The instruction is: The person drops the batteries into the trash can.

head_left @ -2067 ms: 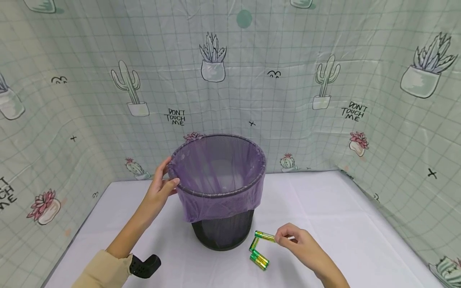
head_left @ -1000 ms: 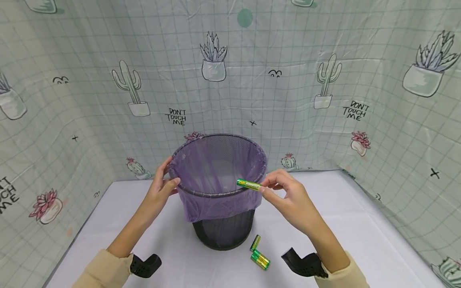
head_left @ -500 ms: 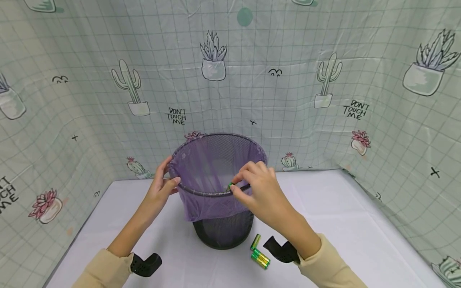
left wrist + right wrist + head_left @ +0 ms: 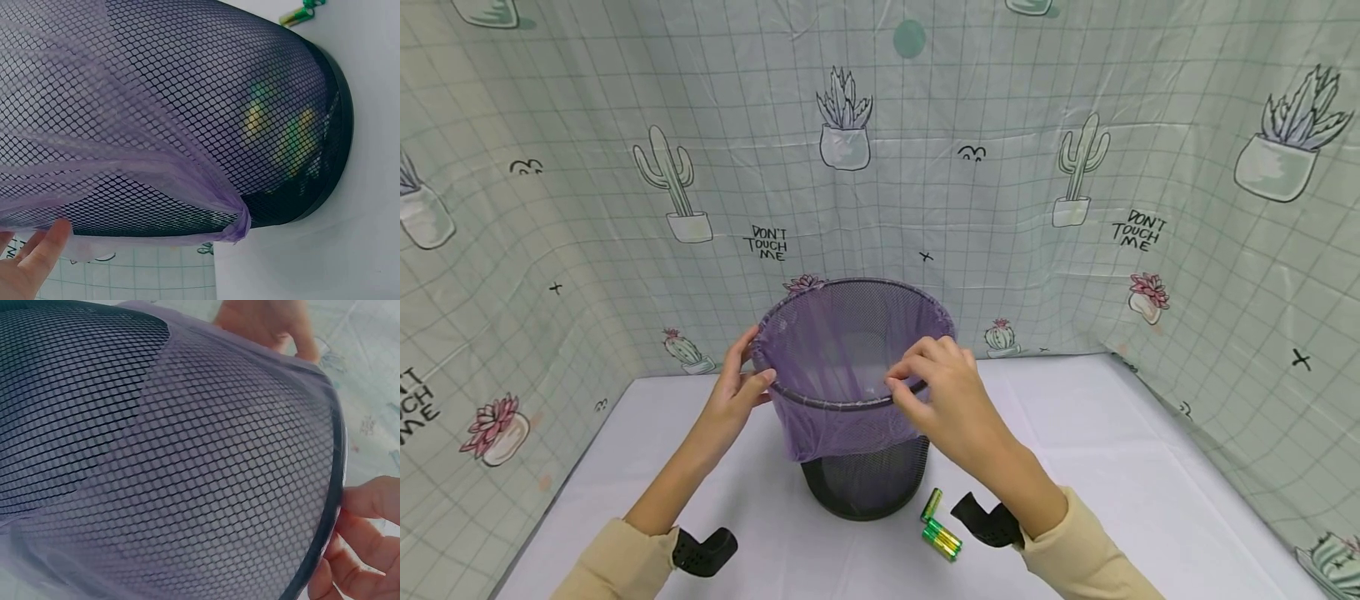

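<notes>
A black mesh wastebasket (image 4: 865, 483) lined with a thin purple bag (image 4: 850, 433) stands on the white table. My left hand (image 4: 737, 385) grips its left rim, thumb on the near side. My right hand (image 4: 936, 387) is over the near right rim, thumb and fingertips close together and no battery showing between them. In the right wrist view, its fingers (image 4: 362, 550) are curled at the rim, tips partly hidden. Through the mesh, green and yellow batteries (image 4: 294, 140) show at the basket's bottom. Outside, a battery (image 4: 931, 505) lies beside two paired batteries (image 4: 942, 540).
A white cloth covers the table (image 4: 1075, 467). Behind and at both sides hangs a curtain (image 4: 880, 208) printed with a grid and cactus drawings. Black camera mounts (image 4: 703, 552) sit on both wrists.
My right hand picked up a battery from the table, carried it up and left over the basket, and let it go; it no longer shows in the fingers. My left hand stayed on the rim.
</notes>
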